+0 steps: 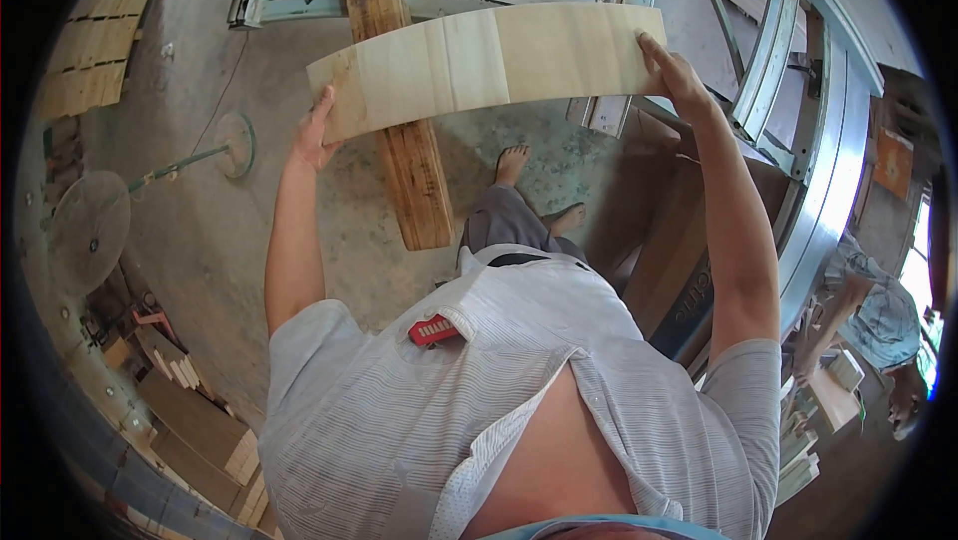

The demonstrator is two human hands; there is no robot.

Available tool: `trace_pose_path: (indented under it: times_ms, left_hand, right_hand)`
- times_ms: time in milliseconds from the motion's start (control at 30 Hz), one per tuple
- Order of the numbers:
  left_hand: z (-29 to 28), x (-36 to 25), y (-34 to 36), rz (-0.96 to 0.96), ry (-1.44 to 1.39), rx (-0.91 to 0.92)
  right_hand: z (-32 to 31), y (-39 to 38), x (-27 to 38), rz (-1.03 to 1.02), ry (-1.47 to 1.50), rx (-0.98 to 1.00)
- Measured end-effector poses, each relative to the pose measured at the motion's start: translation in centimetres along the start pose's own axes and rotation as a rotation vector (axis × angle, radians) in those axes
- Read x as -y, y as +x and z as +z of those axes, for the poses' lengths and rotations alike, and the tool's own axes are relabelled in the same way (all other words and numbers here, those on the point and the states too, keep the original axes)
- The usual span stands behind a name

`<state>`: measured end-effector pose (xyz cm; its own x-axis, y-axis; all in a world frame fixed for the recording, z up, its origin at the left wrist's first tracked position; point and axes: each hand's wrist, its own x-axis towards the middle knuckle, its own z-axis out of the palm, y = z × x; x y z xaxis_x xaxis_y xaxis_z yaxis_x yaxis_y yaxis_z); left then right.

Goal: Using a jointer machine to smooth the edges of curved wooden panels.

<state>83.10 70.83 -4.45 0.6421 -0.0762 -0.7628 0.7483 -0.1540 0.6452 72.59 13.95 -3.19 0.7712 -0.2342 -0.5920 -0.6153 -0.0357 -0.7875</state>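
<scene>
A pale, wide wooden board [439, 66], made of several strips of differing tone, is held up in front of me by its two ends. My left hand [315, 131] grips the left end, fingers mostly hidden beneath it. At the right end my right hand [671, 71] is closed on the board, thumb lying on its upper face. Below the board, a thick brown wooden beam [417, 186] runs from the far edge toward me, partly covered by it.
Pale metal framework [768, 61] stands at the right beside a large cardboard box [664, 241]. A pedestal fan [92, 226] is at the left, stacked boards [100, 31] at far left. Another person [873, 300] is at the far right. Metal rails [429, 3] cross beneath the beam.
</scene>
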Motion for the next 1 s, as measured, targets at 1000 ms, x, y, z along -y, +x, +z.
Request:
trace_pose_path:
  times_ms: [1000]
  left_hand:
    - [36.5, 2.2, -14.8, 0.183, 0.57, 1.088]
  right_hand:
    - [7.2, -61.1, -34.4, -0.064, 1.025, -1.065]
